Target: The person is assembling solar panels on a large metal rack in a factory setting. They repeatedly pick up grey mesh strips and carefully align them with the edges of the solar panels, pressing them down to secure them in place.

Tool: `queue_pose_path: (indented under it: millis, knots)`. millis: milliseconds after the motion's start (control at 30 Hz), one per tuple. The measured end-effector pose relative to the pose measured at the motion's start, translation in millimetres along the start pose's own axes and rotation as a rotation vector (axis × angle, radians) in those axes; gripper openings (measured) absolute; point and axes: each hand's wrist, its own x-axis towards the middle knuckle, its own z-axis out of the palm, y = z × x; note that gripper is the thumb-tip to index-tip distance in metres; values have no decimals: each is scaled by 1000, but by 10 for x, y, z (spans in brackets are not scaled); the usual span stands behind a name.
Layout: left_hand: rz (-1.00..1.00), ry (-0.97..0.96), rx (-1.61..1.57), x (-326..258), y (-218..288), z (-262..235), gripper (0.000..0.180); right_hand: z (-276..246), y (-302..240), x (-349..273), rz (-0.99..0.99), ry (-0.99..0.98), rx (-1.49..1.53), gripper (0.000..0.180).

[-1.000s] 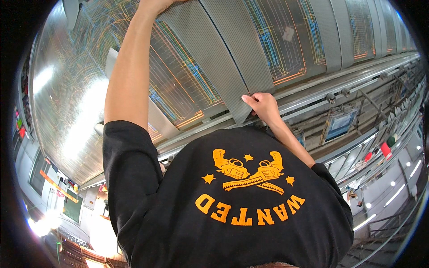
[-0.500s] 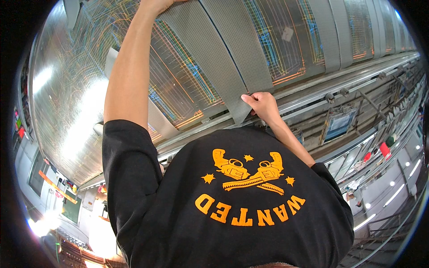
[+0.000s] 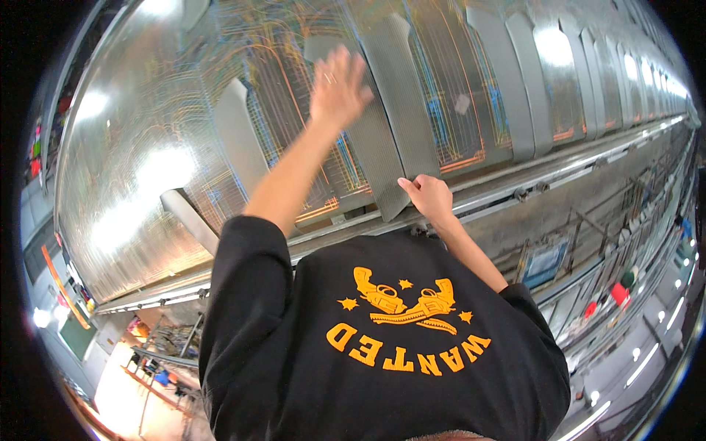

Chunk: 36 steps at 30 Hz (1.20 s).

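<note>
On a long table marked with coloured lines, two grey, fine-textured fabric panels lie side by side with a narrow dark gap between them. My left hand (image 3: 339, 90), slightly blurred, is over the far part of the left panel (image 3: 379, 158), fingers spread and holding nothing. Whether its palm touches the panel I cannot tell. At the near table edge my right hand (image 3: 429, 197) is closed, thumb and finger pinching the near end of the right panel (image 3: 409, 95) beside the gap. The left panel's near corner hangs over the table edge.
The table (image 3: 132, 110) is shiny, with bright reflections. More grey panels (image 3: 491, 66) lie in a row to the right. Separate grey pieces (image 3: 243, 132) lie to the left. A metal rail (image 3: 529, 184) runs along the near edge, with a framework below it.
My left hand has come back from the far end of the panels toward me, its fingers now spread. My right hand stays at the near end. The view has shifted.
</note>
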Motion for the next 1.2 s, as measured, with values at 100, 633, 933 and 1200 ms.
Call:
queue_pose_path:
  millis: [100,633,933,1200]
  knots:
    - [172,-22,-228,-1107,635,192,76,-134,-148,18,-274,211,5,54]
    - [-88,69,-304,-1114,674,158,70,-77,-395,1388,-804,351,-412,74]
    - [-287,52,-241,224,-252,160,80,-563,-1060,2797,-804,414,-478,68]
    - [-338,-29,-242,-232,236,88,94,-409,-896,2566,-813,461,-472,68]
